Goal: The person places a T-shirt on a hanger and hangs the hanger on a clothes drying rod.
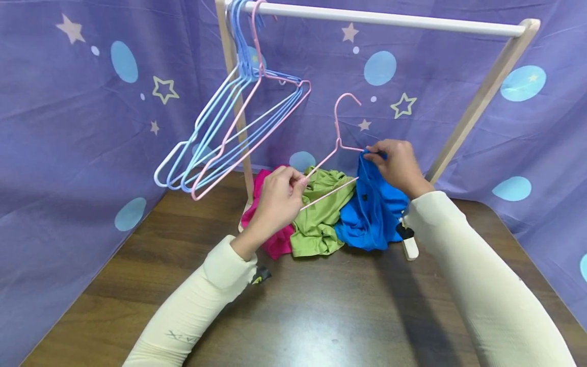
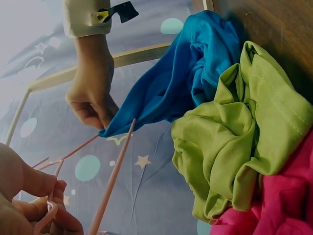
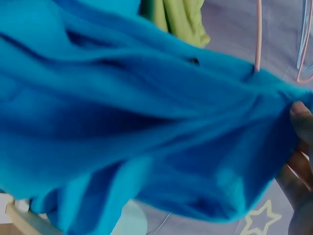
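My left hand (image 1: pixel 277 199) pinches one arm of a pink wire hanger (image 1: pixel 337 137), whose hook points up. At the other side, my right hand (image 1: pixel 396 165) pinches the edge of a blue garment (image 1: pixel 373 214) between thumb and fingers. The hanger's right end is hidden inside the blue cloth, while its lower bar runs into it in the head view. Most of the blue garment hangs down in folds to the table. In the right wrist view the blue cloth (image 3: pixel 146 112) fills most of the picture, stretched toward the fingertips (image 3: pixel 299 113).
Crumpled green cloth (image 1: pixel 316 224) and a pink-red cloth (image 1: pixel 279 242) lie beside the blue one on the wooden table (image 1: pixel 284 316). A rack with a white rail (image 1: pixel 390 19) stands behind. Several blue and white hangers (image 1: pixel 211 122) and a pink hanger (image 1: pixel 229 135) hang at its left end.
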Tool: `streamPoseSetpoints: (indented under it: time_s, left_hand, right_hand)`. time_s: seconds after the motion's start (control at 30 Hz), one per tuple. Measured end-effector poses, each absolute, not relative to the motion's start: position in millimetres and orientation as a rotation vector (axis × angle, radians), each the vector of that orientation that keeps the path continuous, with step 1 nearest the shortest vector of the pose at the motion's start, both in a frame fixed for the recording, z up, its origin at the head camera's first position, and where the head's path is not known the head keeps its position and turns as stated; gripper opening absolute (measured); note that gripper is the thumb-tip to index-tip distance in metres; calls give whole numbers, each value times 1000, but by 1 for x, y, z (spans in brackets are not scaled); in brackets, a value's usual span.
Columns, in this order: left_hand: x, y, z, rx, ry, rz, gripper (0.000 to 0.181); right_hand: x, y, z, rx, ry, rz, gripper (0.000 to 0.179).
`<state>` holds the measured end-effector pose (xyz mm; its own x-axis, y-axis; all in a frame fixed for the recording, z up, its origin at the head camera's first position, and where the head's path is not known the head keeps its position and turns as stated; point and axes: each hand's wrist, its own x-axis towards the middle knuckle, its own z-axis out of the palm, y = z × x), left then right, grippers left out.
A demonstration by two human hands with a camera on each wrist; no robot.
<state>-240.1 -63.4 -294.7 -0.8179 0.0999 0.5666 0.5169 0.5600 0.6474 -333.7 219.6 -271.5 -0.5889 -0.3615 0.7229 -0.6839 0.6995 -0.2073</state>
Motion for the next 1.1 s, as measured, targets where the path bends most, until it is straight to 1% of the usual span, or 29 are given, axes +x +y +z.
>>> streamPoseSetpoints:
  time_s: [0.3,0.47,0.53,0.6,0.73,0.9,1.1]
  left_hand:
    - [-239,-65,-294,-499,-2298,-1189,11]
    - [-239,-65,-293,-513,-2281,-1194,9]
    - [-239,-64,-293,-514,-2284,-1199,9]
    - [-239,-64,-293,-518,-2287,-1198,10]
    - [-240,-63,-293,-521,-2281,-1188,10]
    - [-240,-63,-292,-516,-2273,-1199,11]
    - [-240,-62,-292,-530,-2243,-1219,10]
  right_hand:
    - [-323,192,-268,756,-2075,551,16]
    - [-323,194,-264,812,-2123,450,24]
    - [-323,198,-260,826,-2185,405,23]
    - [-323,202,-256,826,-2261,390,18]
    - [-323,209,-250,815,-2354,403,18]
    - [-321,209,-246,829,-2288,420,19]
    - [-318,202,-248,785,-2189,456,18]
